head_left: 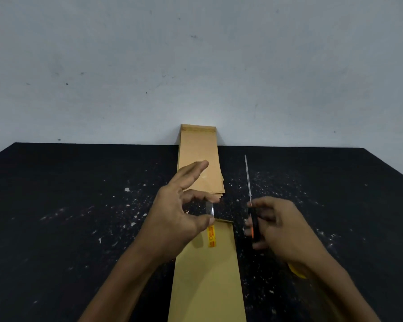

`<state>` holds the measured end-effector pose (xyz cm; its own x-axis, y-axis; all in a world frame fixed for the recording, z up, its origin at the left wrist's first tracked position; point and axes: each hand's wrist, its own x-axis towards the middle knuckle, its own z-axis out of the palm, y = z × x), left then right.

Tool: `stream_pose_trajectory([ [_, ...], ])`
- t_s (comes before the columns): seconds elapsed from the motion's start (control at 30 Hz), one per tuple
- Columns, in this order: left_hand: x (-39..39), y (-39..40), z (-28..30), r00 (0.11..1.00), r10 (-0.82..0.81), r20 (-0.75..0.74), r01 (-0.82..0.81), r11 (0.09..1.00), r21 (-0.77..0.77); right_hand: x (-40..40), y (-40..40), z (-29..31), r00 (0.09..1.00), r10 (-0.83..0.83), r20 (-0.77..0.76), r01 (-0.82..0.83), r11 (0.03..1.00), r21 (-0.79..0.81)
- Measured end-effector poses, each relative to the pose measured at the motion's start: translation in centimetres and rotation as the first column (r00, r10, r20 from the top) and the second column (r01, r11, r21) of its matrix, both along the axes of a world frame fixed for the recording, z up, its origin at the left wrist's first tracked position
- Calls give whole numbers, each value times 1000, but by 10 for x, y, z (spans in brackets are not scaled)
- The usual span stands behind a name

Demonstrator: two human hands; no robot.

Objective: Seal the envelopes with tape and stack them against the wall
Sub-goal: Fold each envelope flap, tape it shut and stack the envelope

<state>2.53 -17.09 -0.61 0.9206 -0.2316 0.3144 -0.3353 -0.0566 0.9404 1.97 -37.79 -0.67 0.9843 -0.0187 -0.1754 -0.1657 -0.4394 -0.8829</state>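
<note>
Left hand pinches clear tape strip between thumb and forefinger, other fingers spread. Strip hangs just above far end of brown envelope; envelope long axis runs from near table edge toward wall. Left hand nearer. Right hand grips scissors. Sealed stack leans at far edge, against wall.

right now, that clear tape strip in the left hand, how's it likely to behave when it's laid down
The tape strip looks thin and see-through, so probably floppy and nearly weightless. Pinched by the left hand only at its ends, it may curl or stick to itself before reaching the envelope.
</note>
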Motion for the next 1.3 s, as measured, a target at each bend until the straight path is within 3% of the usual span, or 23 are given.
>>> stream_pose_trajectory([
  [0.07, 2, 6, 3, 1000, 11, 5, -11, 1000, -2, -6, 1, 4, 996, 72, 57, -87, 949, 303],
  [0.13, 5, 13, 9, 1000, 21, 5, -21, 999, -23, -10, 4, 9, 985, 120, 121, -155, 924, 349],
  [0.23, 9, 27, 20, 999, 35, 17, -35, 999, -13, -9, 7, 11, 982, 148, 115, -180, 916, 358],
  [0.4, 12, 53, 35, 1000, 12, 23, -14, 997, 70, -8, 4, 5, 934, 351, 72, -354, 868, 349],
  [0.6, 9, 65, 43, 978, -175, -113, 200, 937, 287, -7, 0, 1, 857, 515, -6, -493, 823, 281],
  [0.97, 9, 62, 33, 947, -243, -210, 300, 904, 305, -8, -2, -6, 842, 537, -46, -507, 818, 274],
  [1.07, 11, 63, 35, 964, -216, -155, 253, 925, 283, -10, -6, -3, 880, 470, -68, -436, 857, 274],
  [1.13, 12, 63, 35, 975, -189, -116, 212, 945, 248, -9, -8, 1, 943, 324, -72, -298, 923, 244],
  [1.23, 12, 59, 33, 987, -152, -54, 159, 972, 172, -3, -9, 4, 999, 31, -17, -31, 999, 27],
  [1.3, 12, 53, 29, 990, -140, -25, 142, 983, 115, 5, -8, 2, 995, -103, 4, 102, 984, -143],
])
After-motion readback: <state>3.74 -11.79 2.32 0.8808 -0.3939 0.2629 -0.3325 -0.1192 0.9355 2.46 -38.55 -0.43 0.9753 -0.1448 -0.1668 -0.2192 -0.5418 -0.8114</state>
